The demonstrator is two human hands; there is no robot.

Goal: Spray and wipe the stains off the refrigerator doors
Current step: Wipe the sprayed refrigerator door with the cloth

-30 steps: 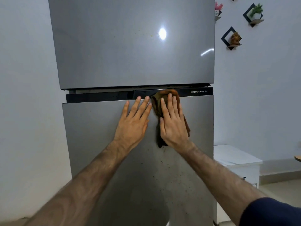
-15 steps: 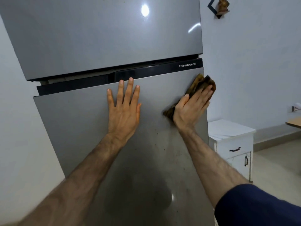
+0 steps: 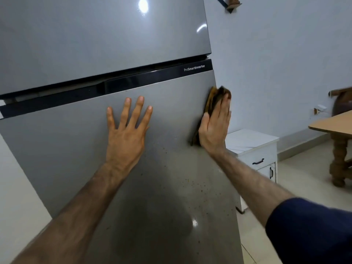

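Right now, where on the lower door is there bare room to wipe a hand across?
Between the left hand and the right hand on its cloth lies a bare strip of lower door; also left of the left hand. Below the right hand, specks crowd the surface.

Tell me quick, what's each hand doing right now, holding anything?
Left hand: open, fingers spread flat on the grey lower refrigerator door, holding nothing.
Right hand: open, straight fingers pressing the brown crumpled cloth against that door's right edge.

Pale blue wall point(image 3: 276, 54) far right; white cabinet point(image 3: 253, 147) near it, wood table point(image 3: 331, 124) right, tile floor point(image 3: 304, 187).
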